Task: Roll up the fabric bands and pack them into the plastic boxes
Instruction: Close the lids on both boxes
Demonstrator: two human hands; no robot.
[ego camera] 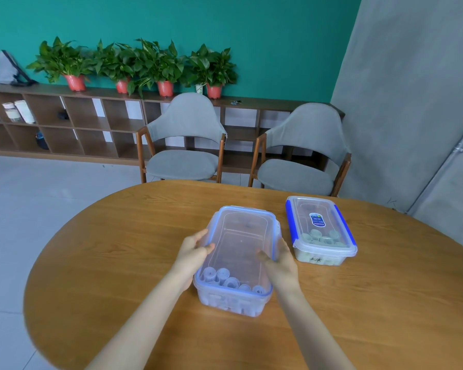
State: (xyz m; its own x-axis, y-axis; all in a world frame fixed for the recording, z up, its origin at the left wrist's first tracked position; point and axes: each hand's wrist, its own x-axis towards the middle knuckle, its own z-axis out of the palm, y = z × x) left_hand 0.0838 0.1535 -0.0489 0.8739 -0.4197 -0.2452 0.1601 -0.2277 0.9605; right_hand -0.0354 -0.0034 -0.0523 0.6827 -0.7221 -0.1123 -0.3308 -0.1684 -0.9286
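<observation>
A clear plastic box (233, 300) stands in the middle of the round wooden table (112, 263). Several rolled grey fabric bands (225, 276) stand packed at its near end. A clear lid with a blue seal (241, 236) lies over the box, tilted. My left hand (195, 252) grips the lid's left edge, thumb on top. My right hand (278, 260) grips its right edge, thumb on top. A second box (320, 231) with blue clips stands closed to the right, with rolled bands showing inside.
Two grey upholstered chairs (185, 145) (302, 156) stand behind the table's far edge. A low wooden shelf (64, 121) with potted plants (75, 65) runs along the green wall. A grey wall (412, 102) rises at the right.
</observation>
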